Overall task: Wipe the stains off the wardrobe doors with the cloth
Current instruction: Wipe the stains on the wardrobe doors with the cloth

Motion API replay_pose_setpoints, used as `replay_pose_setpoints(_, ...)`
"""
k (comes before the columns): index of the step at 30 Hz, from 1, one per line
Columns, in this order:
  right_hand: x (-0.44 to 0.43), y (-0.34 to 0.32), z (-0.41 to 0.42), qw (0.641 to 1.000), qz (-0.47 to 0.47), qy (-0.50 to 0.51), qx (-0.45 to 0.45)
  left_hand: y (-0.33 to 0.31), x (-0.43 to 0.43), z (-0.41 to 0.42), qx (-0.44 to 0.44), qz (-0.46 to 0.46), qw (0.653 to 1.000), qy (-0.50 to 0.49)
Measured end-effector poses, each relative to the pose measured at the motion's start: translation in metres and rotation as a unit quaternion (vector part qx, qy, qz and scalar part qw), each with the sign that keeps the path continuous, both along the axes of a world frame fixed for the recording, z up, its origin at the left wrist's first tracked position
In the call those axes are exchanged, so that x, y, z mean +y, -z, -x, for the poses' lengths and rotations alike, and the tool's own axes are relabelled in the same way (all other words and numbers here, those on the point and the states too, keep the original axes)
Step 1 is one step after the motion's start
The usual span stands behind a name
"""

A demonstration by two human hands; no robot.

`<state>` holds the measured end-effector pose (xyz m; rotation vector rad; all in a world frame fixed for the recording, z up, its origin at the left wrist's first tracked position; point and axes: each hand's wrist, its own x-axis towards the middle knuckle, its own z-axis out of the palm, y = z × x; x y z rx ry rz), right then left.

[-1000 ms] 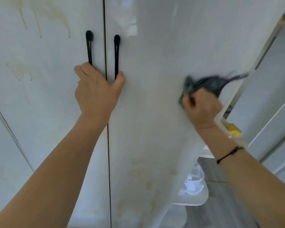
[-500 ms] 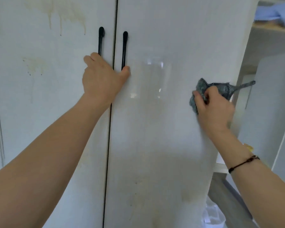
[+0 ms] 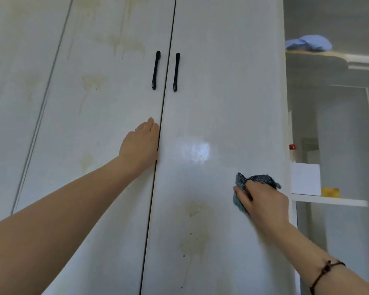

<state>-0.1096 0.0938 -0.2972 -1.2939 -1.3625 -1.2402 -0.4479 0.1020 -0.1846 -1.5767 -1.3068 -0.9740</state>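
Your right hand (image 3: 264, 203) has its fingers curled over the bunched dark cloth (image 3: 242, 183) and presses it flat to the right door (image 3: 222, 92). It sits well below the black handles (image 3: 176, 72) and off to their right, close to that door's outer edge. The cloth pokes out above and to the left of your knuckles. A dark bracelet (image 3: 324, 271) circles that wrist.

Your left hand (image 3: 140, 145) lies spread against the left door (image 3: 104, 135), fingers straight and holding nothing. It is below the handles, and its inner edge runs along the gap between the doors.

Below the handles and lower than the cloth, a yellowish speckled stain (image 3: 195, 226) marks the right door, just left of your right hand. A shiny patch (image 3: 198, 151) lies between the handles and that stain. Left of the handles, on the left door, are more yellowish marks (image 3: 92, 80), with drips (image 3: 124, 41) above handle height.

Far right of the handles, past the wardrobe's edge, a shelf (image 3: 349, 202) carries a white box (image 3: 306, 178) and something yellow (image 3: 330, 191).
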Motion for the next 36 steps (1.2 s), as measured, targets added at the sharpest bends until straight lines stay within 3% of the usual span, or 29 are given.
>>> replay_pose_setpoints(2,-0.002,-0.038,-0.001,1.000,-0.019,0.013,0.010,0.002,-0.005,0.010,0.041,0.013,0.999,-0.008)
replay_pose_setpoints(6,0.002,-0.133,0.028,0.984,-0.093,-0.035,0.148,-0.008,-0.012,0.020,0.076,0.058,0.995,-0.019)
replay_pose_setpoints(9,0.017,-0.140,0.079,0.982,-0.094,-0.066,0.151,-0.003,-0.004,0.021,0.063,0.050,0.996,-0.025)
replay_pose_setpoints(11,0.021,-0.116,0.117,0.993,-0.061,-0.070,0.074,0.003,0.007,0.017,0.061,0.008,0.997,-0.038)
replay_pose_setpoints(13,0.031,-0.073,0.146,0.993,-0.020,-0.087,-0.071,0.007,0.022,0.013,0.074,-0.031,0.995,-0.064)
replay_pose_setpoints(15,0.037,-0.032,0.151,0.966,0.000,-0.106,-0.235,0.008,0.036,0.013,0.091,-0.048,0.991,-0.092)
replay_pose_setpoints(17,0.037,-0.034,0.133,0.950,-0.004,-0.091,-0.300,0.009,0.042,0.012,0.095,-0.080,0.987,-0.099)
replay_pose_setpoints(18,0.037,-0.053,0.124,0.960,-0.020,-0.071,-0.271,0.009,0.041,0.013,0.098,-0.094,0.986,-0.098)
replay_pose_setpoints(20,0.036,-0.110,0.113,0.989,-0.065,-0.030,-0.129,0.009,0.040,0.016,0.113,-0.120,0.982,-0.091)
replay_pose_setpoints(22,0.034,-0.167,0.118,0.991,-0.128,-0.028,-0.007,0.010,0.041,0.022,0.128,-0.141,0.978,-0.086)
replay_pose_setpoints(25,0.042,-0.202,0.165,0.988,-0.148,-0.042,0.023,0.006,0.043,0.029,0.138,-0.161,0.974,-0.076)
replay_pose_setpoints(27,0.045,-0.186,0.201,0.992,-0.114,-0.052,-0.011,0.004,0.047,0.032,0.131,-0.165,0.974,-0.083)
replay_pose_setpoints(30,0.053,-0.107,0.225,0.984,-0.080,-0.099,-0.122,0.002,0.042,0.030,0.089,-0.158,0.981,-0.069)
replay_pose_setpoints(33,0.055,-0.010,0.200,0.957,-0.081,-0.133,-0.247,0.009,0.038,0.027,0.063,-0.139,0.986,-0.069)
replay_pose_setpoints(36,0.048,0.005,0.166,0.953,-0.090,-0.110,-0.269,0.019,0.038,0.022,0.067,-0.132,0.985,-0.091)
